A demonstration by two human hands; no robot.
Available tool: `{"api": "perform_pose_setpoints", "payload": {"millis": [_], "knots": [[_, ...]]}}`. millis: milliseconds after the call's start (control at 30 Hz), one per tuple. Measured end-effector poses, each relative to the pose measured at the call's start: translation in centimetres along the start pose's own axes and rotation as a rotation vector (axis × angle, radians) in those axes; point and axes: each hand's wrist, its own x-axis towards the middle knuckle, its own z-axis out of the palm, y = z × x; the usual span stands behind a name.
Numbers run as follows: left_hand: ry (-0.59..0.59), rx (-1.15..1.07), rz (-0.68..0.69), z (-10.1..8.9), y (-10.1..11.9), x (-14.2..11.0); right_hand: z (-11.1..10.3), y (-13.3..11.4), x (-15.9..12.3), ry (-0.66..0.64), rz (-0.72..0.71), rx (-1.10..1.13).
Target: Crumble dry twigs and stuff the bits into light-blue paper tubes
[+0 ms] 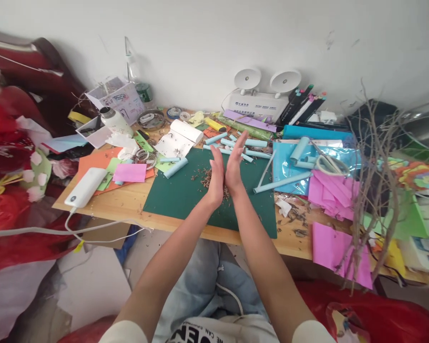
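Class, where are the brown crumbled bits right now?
In the head view, the visible brown bits lie mid-picture on the green mat, mostly just left of the left hand.

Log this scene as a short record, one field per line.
Left hand: flat, fingers extended, palm facing the right hand
Right hand: flat, close to the left; contact unclear
Nearest hands: brown crumbs on a green mat
Surface: wooden table
Table's left: white device with cable
Table's right: bare twigs, pink paper
Back: white unit with two round heads
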Motion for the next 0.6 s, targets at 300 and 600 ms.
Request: {"api": "perform_pose_setpoints", "payload": {"millis": [300, 600], "knots": [[0.102, -0.217, -0.214, -3.0, 0.4, 2.7, -2.1, 0.2, 0.0, 0.118, -0.104, -0.132], [-0.114, 0.146, -0.021, -4.4, 1.6, 3.0, -3.5, -1.2, -2.6, -0.314, -0.104, -0.170]]}}
